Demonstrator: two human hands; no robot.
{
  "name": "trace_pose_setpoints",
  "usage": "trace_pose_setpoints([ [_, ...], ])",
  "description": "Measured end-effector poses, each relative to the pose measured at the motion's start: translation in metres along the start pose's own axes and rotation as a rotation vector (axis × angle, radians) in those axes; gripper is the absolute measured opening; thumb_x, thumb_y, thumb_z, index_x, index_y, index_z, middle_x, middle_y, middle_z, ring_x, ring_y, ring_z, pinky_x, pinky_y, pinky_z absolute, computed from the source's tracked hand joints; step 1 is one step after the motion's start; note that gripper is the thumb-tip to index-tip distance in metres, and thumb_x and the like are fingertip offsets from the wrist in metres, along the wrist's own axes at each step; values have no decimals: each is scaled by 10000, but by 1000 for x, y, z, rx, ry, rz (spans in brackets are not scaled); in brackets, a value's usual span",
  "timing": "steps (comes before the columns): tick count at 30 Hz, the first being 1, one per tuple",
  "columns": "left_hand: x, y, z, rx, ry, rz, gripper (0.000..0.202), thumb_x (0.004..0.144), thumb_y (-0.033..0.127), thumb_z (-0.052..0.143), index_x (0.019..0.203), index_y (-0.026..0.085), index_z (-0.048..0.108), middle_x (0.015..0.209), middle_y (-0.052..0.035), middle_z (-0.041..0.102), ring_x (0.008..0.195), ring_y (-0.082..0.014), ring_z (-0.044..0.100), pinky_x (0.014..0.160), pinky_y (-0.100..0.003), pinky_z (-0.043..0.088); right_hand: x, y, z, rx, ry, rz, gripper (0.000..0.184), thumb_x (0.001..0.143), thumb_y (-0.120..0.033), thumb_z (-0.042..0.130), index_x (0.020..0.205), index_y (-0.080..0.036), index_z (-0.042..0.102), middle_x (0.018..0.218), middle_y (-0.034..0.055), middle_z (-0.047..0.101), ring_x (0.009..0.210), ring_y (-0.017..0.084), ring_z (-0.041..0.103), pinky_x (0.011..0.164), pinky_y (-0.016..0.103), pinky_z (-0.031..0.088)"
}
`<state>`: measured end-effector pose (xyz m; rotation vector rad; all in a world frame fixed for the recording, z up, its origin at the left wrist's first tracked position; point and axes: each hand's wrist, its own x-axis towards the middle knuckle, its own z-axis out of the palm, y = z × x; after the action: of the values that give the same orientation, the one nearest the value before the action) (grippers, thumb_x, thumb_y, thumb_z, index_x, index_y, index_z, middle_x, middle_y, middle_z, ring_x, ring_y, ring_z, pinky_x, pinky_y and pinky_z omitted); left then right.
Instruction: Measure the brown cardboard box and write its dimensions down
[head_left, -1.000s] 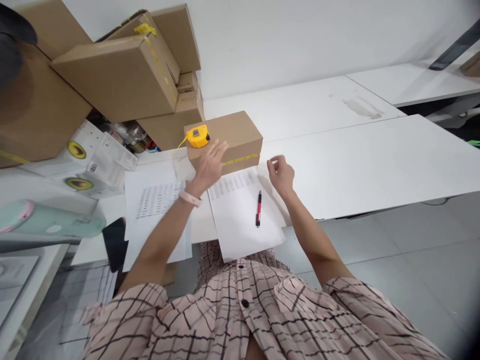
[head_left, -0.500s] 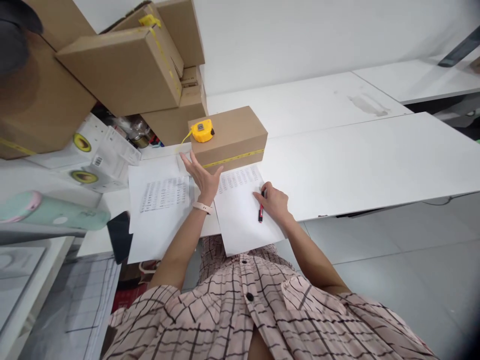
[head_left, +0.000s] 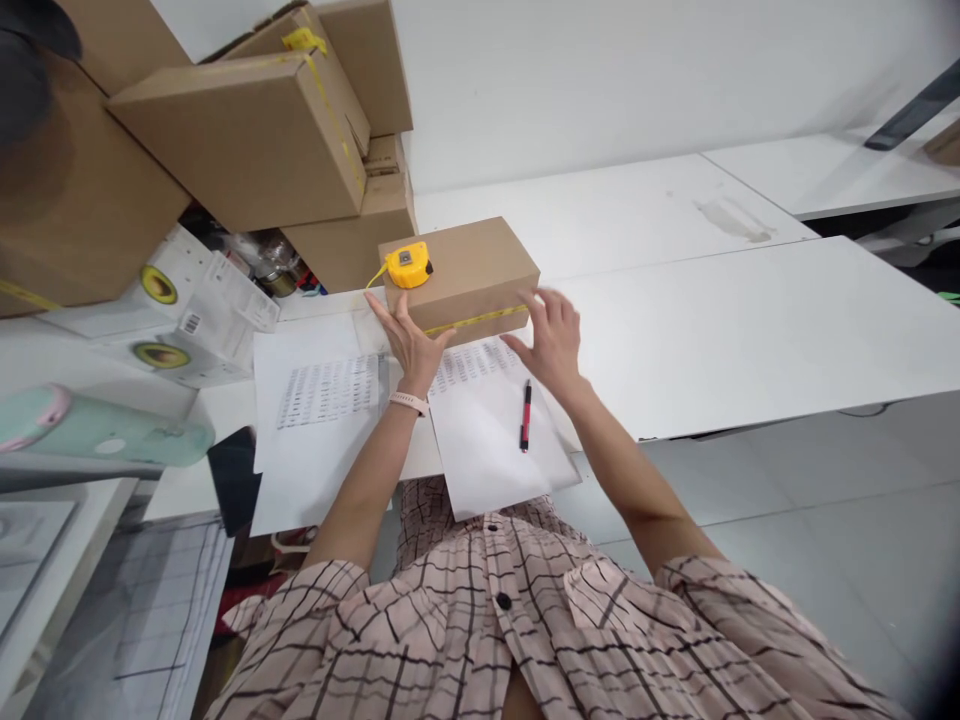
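A small brown cardboard box (head_left: pixel 472 265) stands on the white table (head_left: pixel 712 320), with a yellow tape measure (head_left: pixel 409 267) on its top left corner and yellow tape stretched along its front face. My left hand (head_left: pixel 409 340) is open, fingers spread, palm against the box's near left corner. My right hand (head_left: pixel 551 335) is open too, fingers stretched toward the box's near right corner. A red pen (head_left: pixel 526 415) lies free on a printed sheet (head_left: pixel 495 430) just below my right hand.
Large stacked cardboard boxes (head_left: pixel 247 140) rise at the back left, with white product boxes (head_left: pixel 187 320) below them. A second printed sheet (head_left: pixel 315 420) lies at left. A mint-green bottle (head_left: pixel 97 435) and a dark phone (head_left: pixel 232 475) sit at the left edge.
My right hand went down to the pen half a second ago, then left it on the sheet and rose to the box's right corner. My left hand settled against the box's left corner.
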<state>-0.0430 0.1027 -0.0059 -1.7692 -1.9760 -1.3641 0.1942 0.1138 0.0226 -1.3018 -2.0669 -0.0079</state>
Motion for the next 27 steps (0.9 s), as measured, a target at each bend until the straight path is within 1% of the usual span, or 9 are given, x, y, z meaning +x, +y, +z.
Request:
trace_pose_setpoints([
  [2, 0, 3, 0, -24, -16, -32, 969, 769, 330, 865, 1482, 154, 232, 1653, -298, -193, 1576, -411, -4, 1205, -619, 327, 44, 1, 8, -25, -2, -165, 783, 914, -600, 557, 1563, -234, 318, 1601, 164, 344, 1517, 389, 235, 1171, 630, 237],
  [3, 0, 5, 0, -33, -17, -57, 974, 756, 321, 874, 1478, 170, 237, 1656, -290, -193, 1576, -414, 39, 1182, -614, 372, 62, 1, 14, -33, -32, -235, 831, 902, -615, 572, 1583, -234, 286, 1620, 158, 315, 1534, 385, 199, 1189, 645, 187],
  [6, 0, 8, 2, -37, -17, -141, 994, 711, 307, 900, 1466, 223, 259, 1670, -263, -164, 1542, -426, 231, 1078, -616, 492, 90, -2, 35, -47, -152, -363, 878, 870, -655, 611, 1572, -214, 321, 1581, 184, 380, 1508, 378, 269, 1201, 627, 182],
  [8, 0, 6, 5, -29, -20, -177, 969, 714, 310, 895, 1456, 240, 275, 1679, -257, -108, 1501, -431, 330, 1030, -630, 522, 88, -4, 45, -54, -184, -377, 877, 855, -665, 634, 1545, -193, 371, 1550, 207, 421, 1471, 381, 326, 1190, 599, 227],
  [12, 1, -4, 9, -32, -34, -199, 886, 780, 369, 838, 1458, 253, 279, 1668, -250, 105, 1497, -412, 344, 1044, -636, 501, 76, -7, 51, -58, -151, -348, 829, 856, -650, 643, 1511, -195, 418, 1538, 210, 441, 1441, 388, 358, 1161, 569, 274],
  [16, 1, -13, 5, -34, -52, -189, 749, 862, 377, 754, 1458, 275, 311, 1586, -198, 352, 1447, -359, 435, 1057, -581, 510, 77, -6, 53, -58, -142, -329, 734, 888, -588, 633, 1491, -214, 444, 1530, 190, 464, 1413, 383, 393, 1138, 552, 294],
  [18, 2, -17, 1, -27, -62, -159, 678, 888, 356, 724, 1448, 281, 349, 1535, -170, 436, 1413, -341, 476, 1056, -553, 520, 80, -4, 54, -58, -144, -328, 690, 906, -539, 626, 1489, -216, 448, 1535, 183, 465, 1406, 382, 402, 1128, 552, 301],
  [23, 6, -29, -11, -21, -121, -94, 585, 938, 374, 637, 1460, 281, 389, 1504, -143, 476, 1416, -318, 464, 1076, -513, 509, 84, 1, 53, -53, -186, -350, 591, 950, -399, 571, 1502, -239, 433, 1552, 152, 463, 1406, 366, 412, 1096, 546, 343],
  [27, 9, -36, -17, -21, -179, -26, 549, 947, 338, 600, 1459, 264, 418, 1475, -138, 504, 1406, -304, 470, 1053, -474, 530, 86, 4, 48, -43, -237, -361, 583, 953, -342, 560, 1510, -239, 422, 1581, 139, 438, 1414, 358, 412, 1092, 549, 361],
])
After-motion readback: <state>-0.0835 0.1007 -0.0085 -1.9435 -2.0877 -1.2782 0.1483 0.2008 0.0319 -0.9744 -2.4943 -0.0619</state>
